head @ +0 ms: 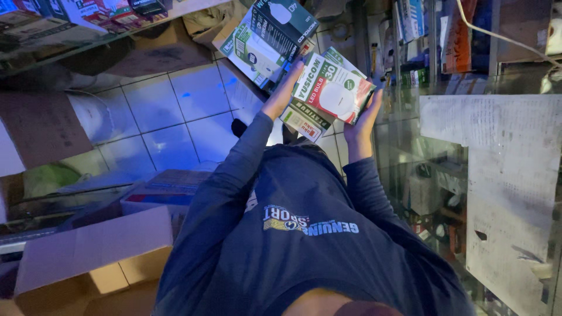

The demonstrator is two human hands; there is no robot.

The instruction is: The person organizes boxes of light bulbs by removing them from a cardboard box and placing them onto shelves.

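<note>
Closest to the camera it's mostly dark blue sweatshirt (304,246), arms stretched out ahead. Both hands are on a stack of bulb boxes (328,96) held out over the floor: the left hand (282,93) is flat along the stack's left edge with fingers pointing up toward the top box, and the right hand (366,120) cups the right edge from below, so the two are apart with the boxes squeezed between them. The top box is white and green with a round bulb picture, and a couple more peek out under it, fanned a bit and not squared up. So as far as I can judge, the boxes are gathered and in hand but not set down anywhere; the stack looks loose enough that one could slide out. Down at lower left there's an open carton (88,257) with its flaps up, can't see what's in it, and another flat box (167,190) just past it. The tiled floor (170,111) is beyond that. Just past the hands there's a pile of more boxes (272,35), darker ones, sitting right in front of the stack. On the right is a glass counter (410,146) with a worn paper sheet (497,175) on top, pretty close to the right elbow. A shelf (76,23) of packaged stuff runs along the far left.
</note>
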